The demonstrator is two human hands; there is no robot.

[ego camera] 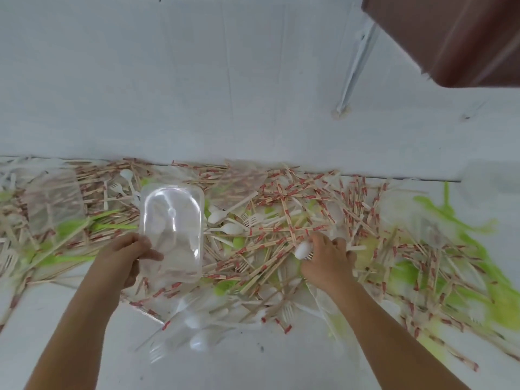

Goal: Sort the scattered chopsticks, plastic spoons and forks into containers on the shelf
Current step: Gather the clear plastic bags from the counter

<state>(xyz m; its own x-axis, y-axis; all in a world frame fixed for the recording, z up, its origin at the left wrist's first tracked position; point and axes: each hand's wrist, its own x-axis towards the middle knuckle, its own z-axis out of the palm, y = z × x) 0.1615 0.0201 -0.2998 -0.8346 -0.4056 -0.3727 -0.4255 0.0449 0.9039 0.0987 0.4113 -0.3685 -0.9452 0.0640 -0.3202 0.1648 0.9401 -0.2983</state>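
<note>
A wide heap of paper-banded wooden chopsticks (284, 220), white plastic spoons (230, 229), white forks (253, 219) and green plastic cutlery (70, 226) lies on the white surface along the wall. My left hand (126, 254) grips the near-left edge of a clear plastic container (171, 220), held tilted above the heap. My right hand (326, 257) is down in the heap right of centre, its fingers curled round a white spoon (302, 250) and other white cutlery.
A clear plastic bag (53, 198) lies over the heap at far left, and another clear bag (197, 327) with white spoons lies near the front. A brown box (455, 38) hangs at top right beside a white bracket (357, 57). Green cutlery (478, 277) spreads along the right.
</note>
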